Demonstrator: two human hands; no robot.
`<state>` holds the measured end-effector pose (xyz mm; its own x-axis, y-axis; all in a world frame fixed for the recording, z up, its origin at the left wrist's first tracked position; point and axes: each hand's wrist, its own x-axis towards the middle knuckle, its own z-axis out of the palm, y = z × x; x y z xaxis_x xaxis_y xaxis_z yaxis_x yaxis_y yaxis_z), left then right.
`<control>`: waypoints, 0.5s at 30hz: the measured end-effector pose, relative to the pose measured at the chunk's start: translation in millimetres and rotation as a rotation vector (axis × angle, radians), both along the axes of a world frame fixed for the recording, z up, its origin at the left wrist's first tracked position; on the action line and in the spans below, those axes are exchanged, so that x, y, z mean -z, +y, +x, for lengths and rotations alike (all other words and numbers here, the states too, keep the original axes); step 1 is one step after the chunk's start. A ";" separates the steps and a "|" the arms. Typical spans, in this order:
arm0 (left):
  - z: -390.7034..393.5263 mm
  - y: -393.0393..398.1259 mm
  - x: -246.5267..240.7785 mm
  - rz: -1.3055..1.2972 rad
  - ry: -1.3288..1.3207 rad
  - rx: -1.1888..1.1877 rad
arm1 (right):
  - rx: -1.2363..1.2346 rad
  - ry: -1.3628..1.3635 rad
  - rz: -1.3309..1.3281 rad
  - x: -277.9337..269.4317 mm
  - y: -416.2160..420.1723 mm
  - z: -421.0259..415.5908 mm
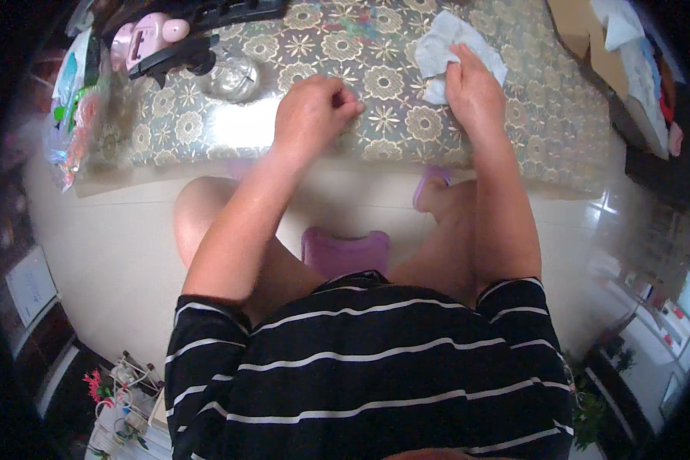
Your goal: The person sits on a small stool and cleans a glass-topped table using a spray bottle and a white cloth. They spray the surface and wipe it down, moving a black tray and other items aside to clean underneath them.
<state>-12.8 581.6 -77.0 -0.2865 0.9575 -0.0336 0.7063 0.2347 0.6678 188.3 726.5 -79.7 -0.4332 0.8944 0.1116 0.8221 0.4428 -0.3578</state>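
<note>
My right hand (474, 92) rests on a crumpled white cloth (445, 37) near the far edge of the flower-patterned tablecloth (384, 118); thumb and fingers lie over its lower part. My left hand (316, 112) is over the middle of the tablecloth with its fingers curled, and nothing shows in it, though the palm is partly hidden. Left of that hand lies a clear round bottle or jar (236, 77) with a black pump or spray head (200, 60). Bright glare covers the cloth just below the bottle.
A pink device (149, 37) stands at the far left beside a black object (172, 56). Plastic bags with colourful contents (77, 115) lie on the left edge. A cardboard box (604, 52) holding white material is at the right. A purple stool (345, 250) shows between my legs.
</note>
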 end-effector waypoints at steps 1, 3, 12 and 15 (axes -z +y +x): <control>5.7 9.0 0.0 0.013 0.000 0.006 | -0.006 0.001 0.003 -0.1 0.9 2.3; 9.4 17.8 -3.4 -0.069 -0.100 -0.038 | -0.022 0.005 0.007 1.2 1.5 3.3; -0.8 14.4 1.6 -0.070 -0.124 -0.126 | -0.052 -0.012 0.037 4.6 3.5 3.1; 3.6 24.9 -5.8 -0.112 -0.050 -0.201 | -0.045 -0.002 0.044 6.9 4.1 1.0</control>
<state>-9.2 606.6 -71.3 -0.4660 0.8711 -0.1552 0.6047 0.4416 0.6628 189.3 730.6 -86.6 -0.4729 0.8684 0.1493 0.8020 0.4944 -0.3353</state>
